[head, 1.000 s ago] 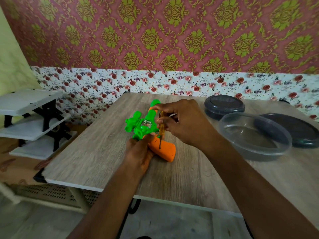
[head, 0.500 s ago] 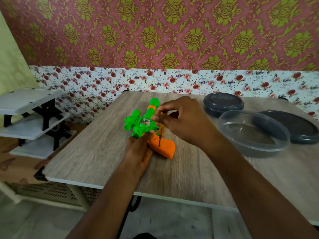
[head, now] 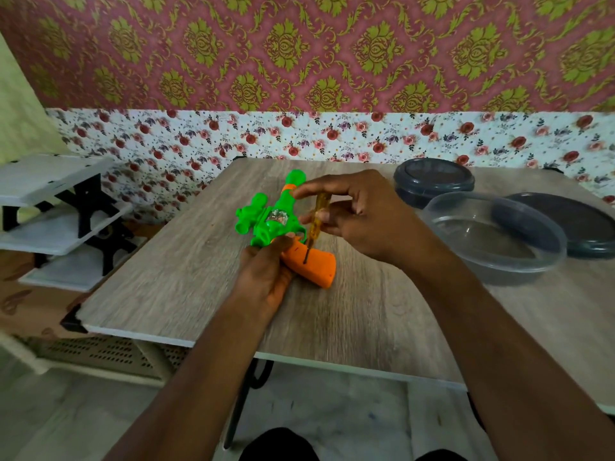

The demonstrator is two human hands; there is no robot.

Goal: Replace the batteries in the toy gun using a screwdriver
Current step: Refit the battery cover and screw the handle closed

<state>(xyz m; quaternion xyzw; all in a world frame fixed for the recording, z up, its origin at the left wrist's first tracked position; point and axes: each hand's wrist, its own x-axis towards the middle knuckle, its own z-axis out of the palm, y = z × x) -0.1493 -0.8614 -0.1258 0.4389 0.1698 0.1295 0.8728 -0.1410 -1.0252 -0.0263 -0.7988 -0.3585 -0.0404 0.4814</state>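
Far left, off the table (head: 186,287): a white shelf rack (head: 50,207). Toward the middle of the table, flat on its side: the toy gun (head: 276,221), green body pointing away, orange grip (head: 316,266) nearer. Steadied by the left hand (head: 266,277), fingers curled round the join of body and grip, thumb on top. Just right of that, standing nearly upright on the grip: the screwdriver (head: 317,217), tip set in what looks like a screw hole. Pinched high on its yellow handle by the right hand (head: 362,221), thumb and fingertips closed on it. Further right: a clear bowl (head: 499,241), a dark tub (head: 432,181) behind, a dark lid (head: 572,224) at the edge. Judged early in the job: at the screw, cover seemingly on, no batteries in sight. Left to do: free the cover, swap the batteries, close up and screw down.
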